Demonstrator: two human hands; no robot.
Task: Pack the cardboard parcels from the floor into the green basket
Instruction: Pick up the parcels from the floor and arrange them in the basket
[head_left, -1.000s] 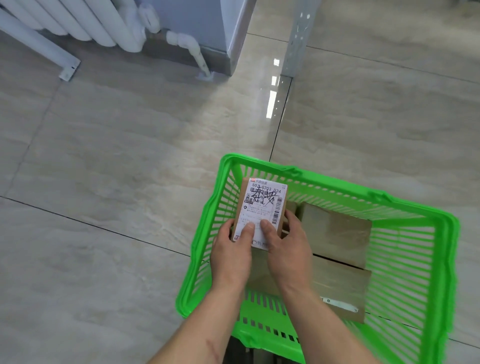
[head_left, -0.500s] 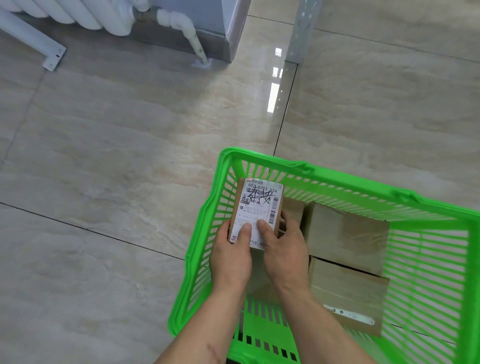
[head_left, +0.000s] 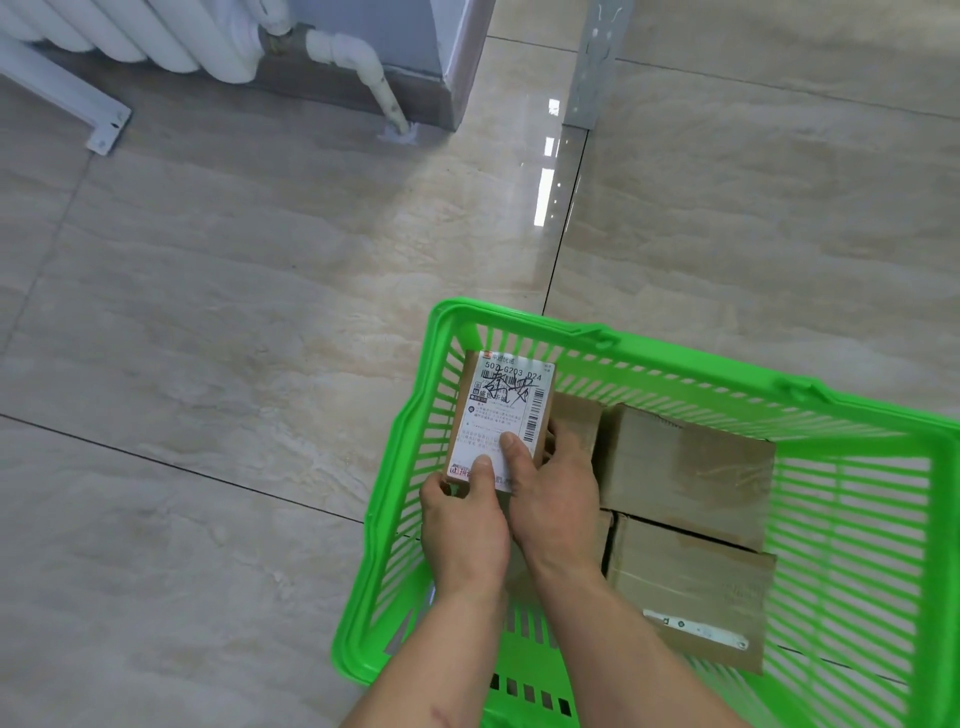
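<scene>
Left hand (head_left: 462, 525) and right hand (head_left: 558, 506) side by side, thumbs forward, fingers curled

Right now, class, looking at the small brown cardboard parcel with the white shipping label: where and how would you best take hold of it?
Grip the small brown cardboard parcel with the white shipping label by its two long side edges at the near end, coming from above, as the left hand and right hand do. It lies beside the green plastic basket wall, so only the top is free.

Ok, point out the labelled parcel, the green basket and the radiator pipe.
labelled parcel (head_left: 501, 410): head view, middle of its white shipping label.
green basket (head_left: 675, 356): head view, far rim.
radiator pipe (head_left: 375, 88): head view, white bend going down to the floor.
</scene>
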